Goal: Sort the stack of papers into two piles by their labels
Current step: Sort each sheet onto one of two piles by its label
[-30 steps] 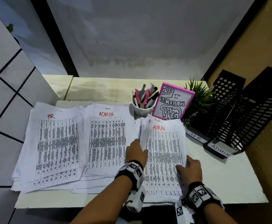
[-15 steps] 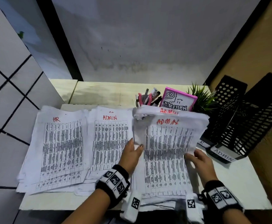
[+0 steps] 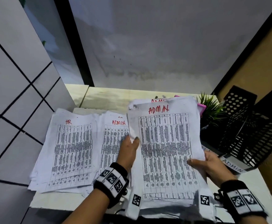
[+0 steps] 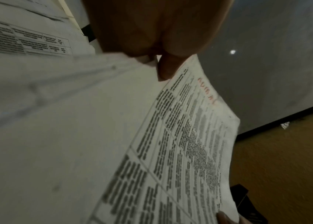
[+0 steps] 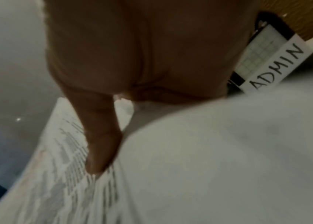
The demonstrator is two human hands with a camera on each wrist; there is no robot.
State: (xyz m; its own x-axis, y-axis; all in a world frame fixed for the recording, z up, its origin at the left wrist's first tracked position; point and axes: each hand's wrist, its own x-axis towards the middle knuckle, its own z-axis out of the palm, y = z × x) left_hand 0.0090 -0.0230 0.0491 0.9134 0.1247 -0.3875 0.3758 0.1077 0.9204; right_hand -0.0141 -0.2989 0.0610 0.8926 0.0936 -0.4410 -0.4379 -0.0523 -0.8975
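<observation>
white admin sheets (image 3: 167,152) lifted, left hand (image 3: 128,151) and right hand (image 3: 212,164) both pinching their edges, right of the hr pile (image 3: 70,151).

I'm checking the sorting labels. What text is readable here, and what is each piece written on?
"HR": red handwriting atop the left pile.
"ADMIN": red handwriting atop the middle pile.
"ADMIN": red handwriting atop the lifted sheet, gripped by the left hand and right hand; a sheet behind shows the same word, partly cut off.
"ADMIN": black letters on the black file holder's tag.
Printed tables: too small to read.
Wristband squares: patterns, not text.
</observation>
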